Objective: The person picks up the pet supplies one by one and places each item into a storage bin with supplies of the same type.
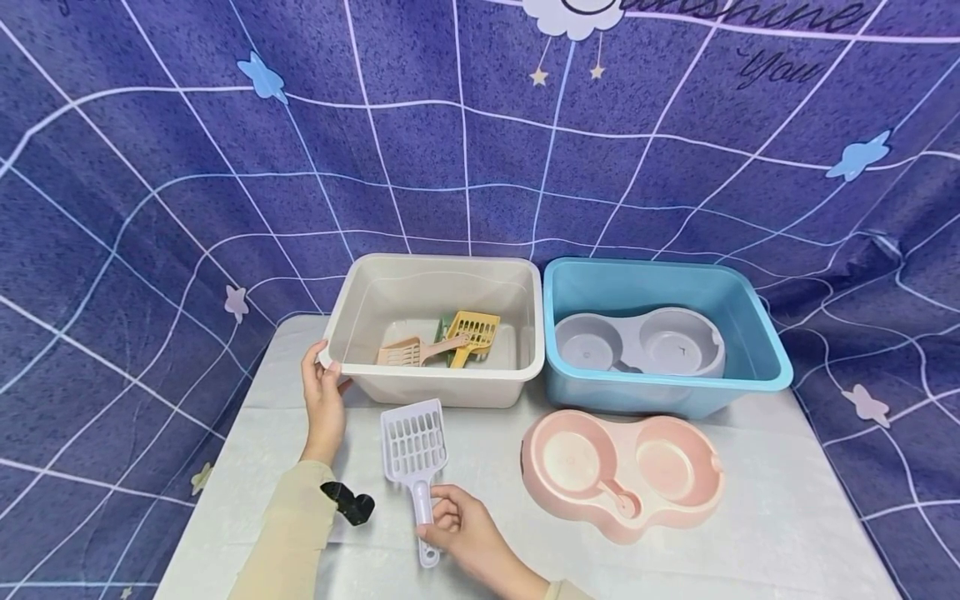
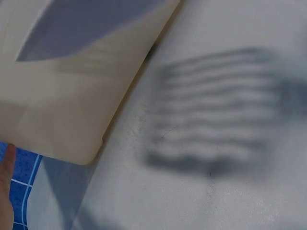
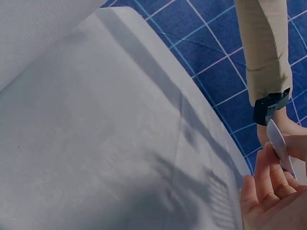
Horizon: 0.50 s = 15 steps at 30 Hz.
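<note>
In the head view, my left hand (image 1: 326,412) holds the front left corner of a beige litter box (image 1: 435,389), thumb at the front and fingers at the side. The left wrist view shows one finger (image 2: 6,189) touching the box's edge. My right hand (image 1: 468,533) pinches the handle of a lavender slotted litter scoop (image 1: 414,442), its head pointing toward the box. The scoop's slotted shadow falls on the table. Inside the box lie a peach scoop (image 1: 401,353), a yellow scoop (image 1: 476,330) and a partly hidden green item (image 1: 441,328).
A blue tub (image 1: 667,398) stands right of the beige box, with a grey double pet bowl (image 1: 633,333) inside. In front of it sits a pink double pet bowl (image 1: 626,500). White cloth (image 1: 465,454) covers the table, and a blue patterned curtain (image 1: 420,200) rises behind.
</note>
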Each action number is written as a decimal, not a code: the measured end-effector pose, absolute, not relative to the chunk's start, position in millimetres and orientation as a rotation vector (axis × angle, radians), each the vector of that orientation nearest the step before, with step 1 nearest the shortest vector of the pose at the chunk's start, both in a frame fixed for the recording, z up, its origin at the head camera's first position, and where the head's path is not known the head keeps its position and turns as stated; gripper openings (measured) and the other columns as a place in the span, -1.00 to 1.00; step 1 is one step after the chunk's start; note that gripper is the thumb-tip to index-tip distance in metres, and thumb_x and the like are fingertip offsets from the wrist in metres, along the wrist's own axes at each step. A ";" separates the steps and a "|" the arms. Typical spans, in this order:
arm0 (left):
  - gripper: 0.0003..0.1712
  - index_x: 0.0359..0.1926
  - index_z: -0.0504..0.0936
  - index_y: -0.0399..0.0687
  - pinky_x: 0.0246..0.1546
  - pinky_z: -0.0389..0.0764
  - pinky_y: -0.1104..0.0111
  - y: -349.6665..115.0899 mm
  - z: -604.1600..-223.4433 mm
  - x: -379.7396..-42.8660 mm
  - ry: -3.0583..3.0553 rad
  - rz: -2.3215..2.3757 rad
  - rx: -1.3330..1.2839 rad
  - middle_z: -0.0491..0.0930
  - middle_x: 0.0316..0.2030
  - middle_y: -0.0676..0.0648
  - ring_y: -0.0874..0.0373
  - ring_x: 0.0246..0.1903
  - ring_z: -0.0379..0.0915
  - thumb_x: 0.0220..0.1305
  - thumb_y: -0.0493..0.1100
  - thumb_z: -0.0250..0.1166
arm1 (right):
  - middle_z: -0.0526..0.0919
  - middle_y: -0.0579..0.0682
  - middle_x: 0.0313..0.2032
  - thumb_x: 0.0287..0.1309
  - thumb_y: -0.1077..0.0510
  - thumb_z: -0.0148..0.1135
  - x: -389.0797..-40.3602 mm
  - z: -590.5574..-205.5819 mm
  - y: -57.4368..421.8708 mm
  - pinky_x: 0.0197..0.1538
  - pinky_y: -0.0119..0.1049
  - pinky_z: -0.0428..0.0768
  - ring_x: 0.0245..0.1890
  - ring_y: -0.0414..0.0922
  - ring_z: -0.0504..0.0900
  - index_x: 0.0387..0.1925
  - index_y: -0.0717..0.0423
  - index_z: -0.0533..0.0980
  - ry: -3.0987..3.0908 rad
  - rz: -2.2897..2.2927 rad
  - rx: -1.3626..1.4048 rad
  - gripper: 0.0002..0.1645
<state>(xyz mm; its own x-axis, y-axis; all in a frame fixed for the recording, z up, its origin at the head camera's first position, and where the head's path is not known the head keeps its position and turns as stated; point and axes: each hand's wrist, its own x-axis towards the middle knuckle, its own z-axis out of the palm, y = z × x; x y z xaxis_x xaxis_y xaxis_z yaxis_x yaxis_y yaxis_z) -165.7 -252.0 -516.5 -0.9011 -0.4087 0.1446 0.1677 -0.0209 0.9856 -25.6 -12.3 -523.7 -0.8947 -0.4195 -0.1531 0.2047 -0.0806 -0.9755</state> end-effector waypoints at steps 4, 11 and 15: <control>-0.47 0.45 0.13 0.04 0.09 0.43 0.22 -252.3 -516.8 -165.5 -1.868 -1.972 0.249 0.24 0.33 -0.18 0.18 0.12 0.31 0.51 -0.23 -0.15 | 0.51 -0.08 -0.40 0.04 0.47 0.32 -24.7 -522.7 -11.4 -0.39 -0.60 0.38 -0.45 -0.34 0.40 0.12 0.45 0.41 1.793 -2.018 -0.231 -0.45; -0.47 0.44 0.15 0.04 0.12 0.43 0.21 -251.4 -515.7 -164.9 -1.877 -1.963 0.251 0.26 0.31 -0.18 0.05 0.16 0.29 0.50 -0.23 -0.14 | 0.54 -0.08 -0.40 0.04 0.44 0.34 -21.3 -514.2 -8.5 -0.38 -0.61 0.40 -0.45 -0.35 0.43 0.09 0.43 0.43 1.791 -2.026 -0.247 -0.47; -0.47 0.43 0.16 0.05 0.13 0.42 0.18 -251.7 -515.6 -164.3 -1.870 -1.969 0.256 0.26 0.31 -0.18 -0.06 0.20 0.25 0.50 -0.23 -0.13 | 0.54 -0.08 -0.39 0.05 0.42 0.35 -20.1 -508.9 -6.4 -0.37 -0.61 0.40 -0.44 -0.35 0.43 0.10 0.43 0.42 1.774 -2.035 -0.249 -0.46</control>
